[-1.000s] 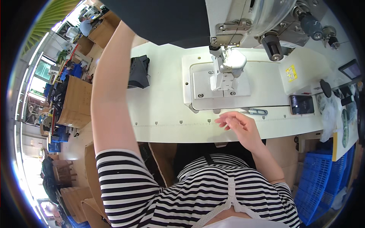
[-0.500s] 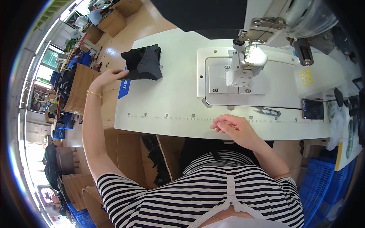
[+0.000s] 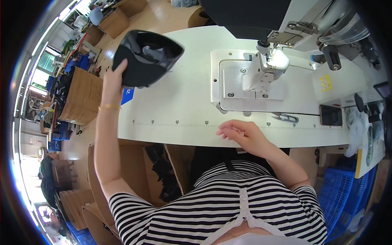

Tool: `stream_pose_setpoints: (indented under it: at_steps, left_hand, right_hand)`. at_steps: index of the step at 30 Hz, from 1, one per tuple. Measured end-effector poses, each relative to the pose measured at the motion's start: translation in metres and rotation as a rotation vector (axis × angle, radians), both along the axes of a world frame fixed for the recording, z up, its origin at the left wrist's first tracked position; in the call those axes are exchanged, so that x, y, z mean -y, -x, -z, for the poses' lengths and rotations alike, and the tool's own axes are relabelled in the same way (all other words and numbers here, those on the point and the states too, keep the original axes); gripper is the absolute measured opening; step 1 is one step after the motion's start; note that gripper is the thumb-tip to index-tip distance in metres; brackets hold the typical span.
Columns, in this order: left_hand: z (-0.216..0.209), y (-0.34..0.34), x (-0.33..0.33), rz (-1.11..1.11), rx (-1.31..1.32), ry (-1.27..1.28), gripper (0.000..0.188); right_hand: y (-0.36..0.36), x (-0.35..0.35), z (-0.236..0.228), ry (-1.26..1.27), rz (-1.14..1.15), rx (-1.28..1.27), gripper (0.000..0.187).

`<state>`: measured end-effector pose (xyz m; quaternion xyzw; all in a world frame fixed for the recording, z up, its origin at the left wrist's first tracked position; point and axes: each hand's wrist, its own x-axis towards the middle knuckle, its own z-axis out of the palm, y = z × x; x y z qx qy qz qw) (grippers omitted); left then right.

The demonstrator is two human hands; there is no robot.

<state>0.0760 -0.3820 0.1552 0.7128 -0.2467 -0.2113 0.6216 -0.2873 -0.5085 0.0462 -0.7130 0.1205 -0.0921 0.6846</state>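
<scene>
My left hand [image 3: 114, 77] grips the edge of a black shoe upper [image 3: 141, 67] over the far left of the white sewing table [image 3: 175, 100]. The upper is tilted so its hollow inside shows, with grey material in it. Part of my left hand's fingers is hidden beneath the upper. My right hand [image 3: 241, 134] hovers by the table's front edge, fingers loosely bent and apart, with nothing seen in them. Beyond it stands the sewing machine head [image 3: 259, 73] on its metal plate [image 3: 241, 103], its lamp lit.
Thread snips [image 3: 286, 117] and a phone [image 3: 330, 115] lie on the right of the table. Below the left front edge, an open cardboard box [image 3: 132, 171] contains dark pieces [image 3: 163, 173]. Blue crates [image 3: 337, 196] stand at lower right.
My left hand has lifted the shoe upper from the table and turned it, so its inside now shows. My right hand has shifted slightly left.
</scene>
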Motion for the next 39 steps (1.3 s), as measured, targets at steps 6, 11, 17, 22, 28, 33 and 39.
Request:
stream_pose_setpoints:
  at_steps: [6,11,17,22,28,33,39]
  left_hand:
    - [0.103,0.171,-0.008,0.174,-0.608,0.197,0.037]
    - [0.096,0.196,-0.018,0.642,-0.791,0.221,0.051]
    - [0.089,0.198,-0.001,0.468,-0.513,0.199,0.035]
    - [0.072,0.205,0.015,0.702,-0.700,0.337,0.034]
    - [0.043,0.216,0.036,0.631,-0.552,0.333,0.038]
    - [0.019,0.209,0.055,0.590,-0.572,0.358,0.035]
    - [0.004,0.205,0.067,0.658,-0.554,0.330,0.033]
  right_hand:
    - [-0.039,0.020,0.014,-0.342,0.281,0.116,0.031]
    - [-0.020,0.029,-0.007,-0.163,0.374,0.261,0.022]
    - [-0.007,0.034,-0.012,-0.112,0.473,0.296,0.022]
    - [0.013,0.031,-0.025,-0.208,0.452,0.251,0.024]
    - [0.023,0.025,-0.047,-0.420,0.475,0.323,0.024]
    - [0.013,0.042,-0.059,-0.446,0.472,0.361,0.025]
    - [0.009,0.052,-0.063,-0.484,0.469,0.371,0.026]
